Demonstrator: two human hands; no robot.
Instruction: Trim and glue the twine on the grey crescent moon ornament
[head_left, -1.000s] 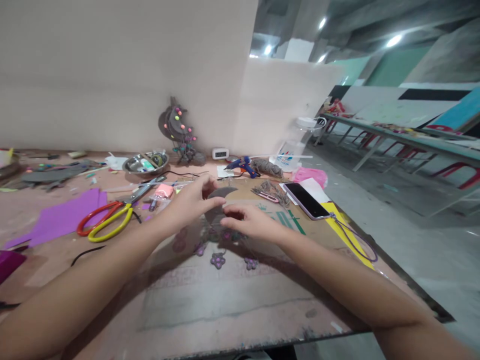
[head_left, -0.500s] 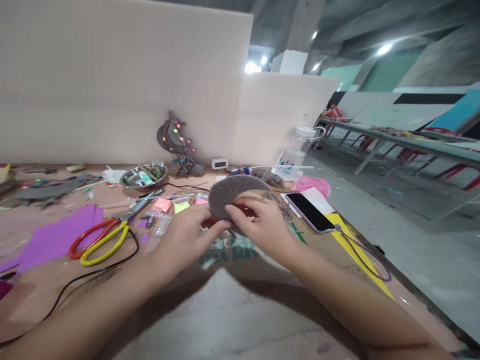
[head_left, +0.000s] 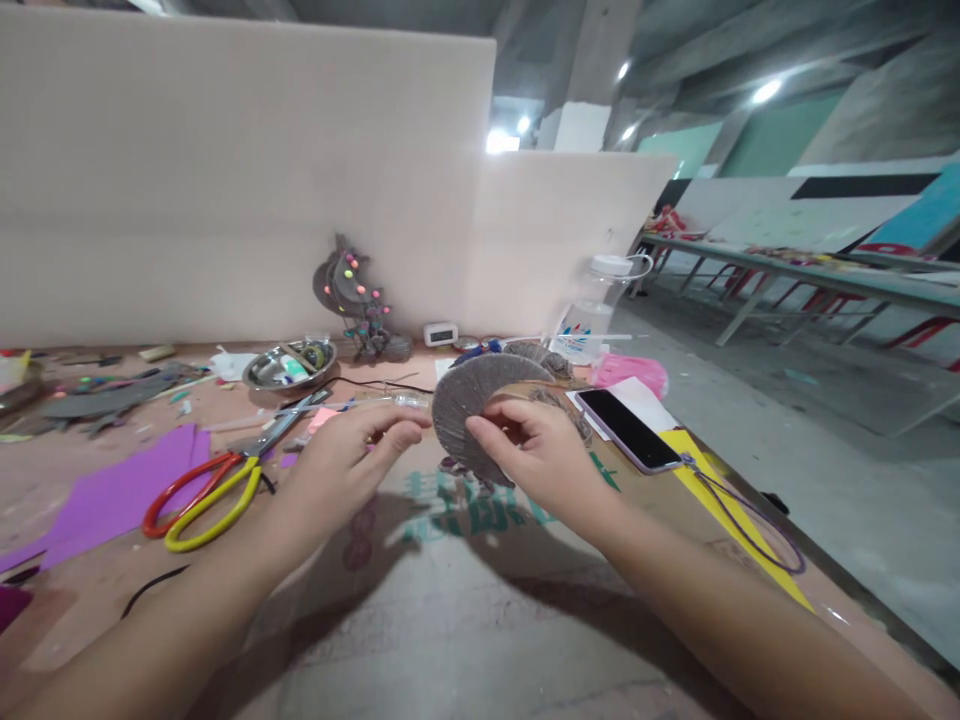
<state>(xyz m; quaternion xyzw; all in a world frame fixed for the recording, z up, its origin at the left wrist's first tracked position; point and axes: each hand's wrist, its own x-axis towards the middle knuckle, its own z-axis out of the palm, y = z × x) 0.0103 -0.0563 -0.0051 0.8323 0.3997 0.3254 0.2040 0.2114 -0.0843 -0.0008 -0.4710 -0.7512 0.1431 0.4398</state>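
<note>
In my right hand point(head_left: 544, 455) is a grey yarn-wrapped crescent point(head_left: 469, 400), pinched between thumb and fingers at its inner edge and held tilted above the cardboard point(head_left: 442, 600). Small dark bits show along its lower edge. My left hand point(head_left: 356, 455) is just left of the crescent, thumb and index finger curved, the fingertips close to its rim. I see nothing in the left fingers. Grey yarn point(head_left: 559, 410) lies behind the right hand.
Red-and-yellow-handled scissors point(head_left: 232, 485) and purple sheets point(head_left: 127, 490) lie left. Behind stand a metal bowl point(head_left: 274, 375), a beaded grey crescent ornament point(head_left: 352, 300), a small white clock point(head_left: 440, 334) and a water bottle point(head_left: 589, 310). A phone point(head_left: 628, 430) lies right, near the table edge.
My left hand has come off the crescent and moved slightly left. The right hand still grips the crescent, which has turned a little and shows more of its lower edge.
</note>
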